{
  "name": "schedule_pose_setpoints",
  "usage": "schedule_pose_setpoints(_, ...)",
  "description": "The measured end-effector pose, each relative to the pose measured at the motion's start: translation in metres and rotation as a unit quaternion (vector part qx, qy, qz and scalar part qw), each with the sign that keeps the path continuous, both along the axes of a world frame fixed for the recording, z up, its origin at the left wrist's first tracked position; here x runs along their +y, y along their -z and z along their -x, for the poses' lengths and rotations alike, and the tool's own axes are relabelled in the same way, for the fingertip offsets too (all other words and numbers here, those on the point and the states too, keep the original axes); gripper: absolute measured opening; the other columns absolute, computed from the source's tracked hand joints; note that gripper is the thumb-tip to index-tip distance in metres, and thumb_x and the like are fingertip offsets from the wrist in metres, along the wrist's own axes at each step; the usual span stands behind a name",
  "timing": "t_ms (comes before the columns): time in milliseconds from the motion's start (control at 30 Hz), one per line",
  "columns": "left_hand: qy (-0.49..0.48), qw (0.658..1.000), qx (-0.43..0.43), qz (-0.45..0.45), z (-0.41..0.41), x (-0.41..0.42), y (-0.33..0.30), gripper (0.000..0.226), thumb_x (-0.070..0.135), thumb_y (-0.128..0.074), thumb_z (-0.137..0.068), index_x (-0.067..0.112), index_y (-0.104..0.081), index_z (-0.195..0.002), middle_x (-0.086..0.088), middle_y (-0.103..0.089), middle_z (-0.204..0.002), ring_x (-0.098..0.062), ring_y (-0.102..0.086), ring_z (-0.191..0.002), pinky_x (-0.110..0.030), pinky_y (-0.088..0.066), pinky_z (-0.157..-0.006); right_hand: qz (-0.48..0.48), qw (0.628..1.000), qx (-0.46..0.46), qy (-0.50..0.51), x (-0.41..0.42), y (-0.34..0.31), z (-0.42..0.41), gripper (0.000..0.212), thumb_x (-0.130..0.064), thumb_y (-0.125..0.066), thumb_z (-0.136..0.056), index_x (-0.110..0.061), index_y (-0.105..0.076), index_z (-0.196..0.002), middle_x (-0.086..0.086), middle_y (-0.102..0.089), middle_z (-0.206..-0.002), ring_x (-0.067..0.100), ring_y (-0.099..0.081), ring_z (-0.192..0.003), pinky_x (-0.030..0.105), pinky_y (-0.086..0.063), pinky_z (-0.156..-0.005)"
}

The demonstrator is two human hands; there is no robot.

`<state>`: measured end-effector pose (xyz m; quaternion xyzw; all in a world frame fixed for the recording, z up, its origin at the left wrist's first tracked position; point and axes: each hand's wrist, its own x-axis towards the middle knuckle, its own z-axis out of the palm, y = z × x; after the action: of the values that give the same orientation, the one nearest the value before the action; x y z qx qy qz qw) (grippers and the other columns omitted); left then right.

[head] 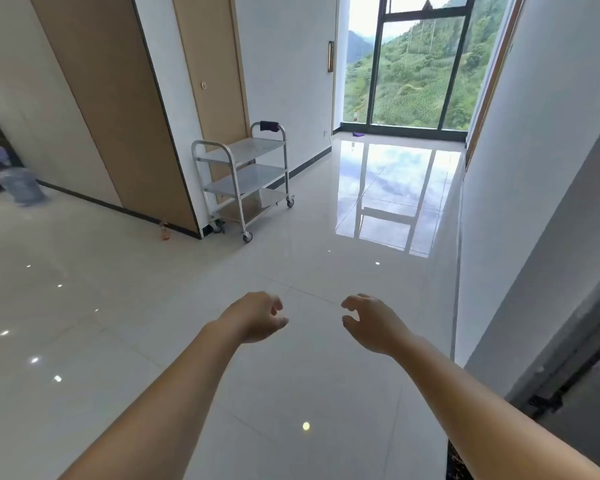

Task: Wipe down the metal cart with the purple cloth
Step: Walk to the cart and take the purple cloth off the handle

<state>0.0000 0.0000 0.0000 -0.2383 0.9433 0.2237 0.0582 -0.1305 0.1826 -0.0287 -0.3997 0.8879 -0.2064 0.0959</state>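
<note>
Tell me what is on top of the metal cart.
A dark cloth hangs over the far handle of the metal cart. The top shelf looks bare, as do the lower two. The bar under the cloth is covered.

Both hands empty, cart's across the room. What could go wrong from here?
1. Two candidate cloths: a dark one draped on the cart's handle, a purple one on the floor by the window. Wrong pick is possible.
2. The cart sits on casters, so wiping pressure may roll it.
3. The glossy floor could be slippery.
</note>
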Motion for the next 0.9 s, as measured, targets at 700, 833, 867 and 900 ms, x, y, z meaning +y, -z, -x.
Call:
schedule_pose_setpoints(700,-0.029,0.999,-0.027,-0.026,0.305,-0.172,0.016,0.04,0.034,-0.053,-0.092,0.013,-0.053,-0.126,-0.001,-0.057,-0.122,-0.018,-0.053,-0.111,-0.03,-0.042,-0.094,-0.059,0.997,-0.003,-0.045,-0.192,0.013,0.306,0.035,-0.023,-0.046,-0.094,-0.014,-0.053,-0.127,0.002,-0.055,-0.124,0.02,-0.048,-0.118,0.027,-0.039,-0.095)
schedule_pose_setpoints(833,-0.031,0.999,-0.02,-0.02,0.345,-0.212,0.02,0.041,0.034,-0.054,-0.091,0.013,-0.054,-0.126,-0.003,-0.057,-0.123,-0.019,-0.054,-0.112,-0.032,-0.042,-0.095,-0.052,0.997,0.0,-0.051,-0.233,0.016,0.343,0.035,-0.022,-0.046,-0.093,-0.013,-0.054,-0.126,0.002,-0.056,-0.122,0.02,-0.047,-0.118,0.026,-0.037,-0.095)
schedule_pose_setpoints(867,-0.031,0.999,-0.021,-0.018,0.356,-0.224,0.022,0.041,0.034,-0.054,-0.091,0.012,-0.054,-0.126,-0.003,-0.057,-0.124,-0.019,-0.054,-0.112,-0.031,-0.042,-0.095,-0.053,0.997,-0.001,-0.051,-0.244,0.018,0.352,0.035,-0.022,-0.047,-0.093,-0.013,-0.054,-0.126,0.002,-0.056,-0.122,0.02,-0.047,-0.118,0.026,-0.037,-0.095)
schedule_pose_setpoints(900,-0.029,0.999,-0.021,-0.014,0.367,-0.236,0.024,0.042,0.034,-0.054,-0.091,0.012,-0.054,-0.126,-0.004,-0.057,-0.124,-0.019,-0.054,-0.112,-0.031,-0.042,-0.095,-0.053,0.997,-0.003,-0.053,-0.256,0.02,0.362,0.035,-0.022,-0.047,-0.093,-0.013,-0.054,-0.126,0.002,-0.056,-0.123,0.02,-0.047,-0.119,0.026,-0.037,-0.095)
